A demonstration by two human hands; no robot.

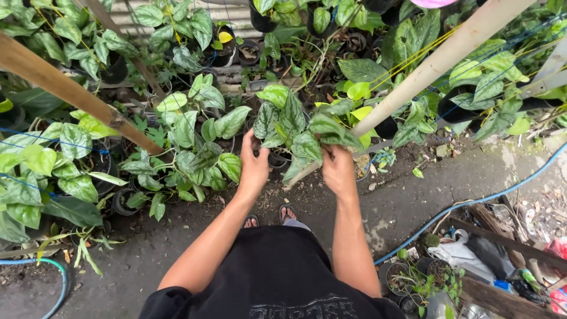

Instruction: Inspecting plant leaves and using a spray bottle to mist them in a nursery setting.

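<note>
L hand (254,168) fingers curled on left side of potted plant (295,127), R hand (338,168) fingers closed on its right-side leaves. Black pot (276,159) sits btwn both hands. Pale pole (437,62) slants just right of R fingers; blue hose (472,204) further right on ground.

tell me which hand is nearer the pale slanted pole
Right. The right hand sits just under the pale pole, close to its lower end, holding the plant. The left hand grips the plant's far side, farther from the pole.
</note>
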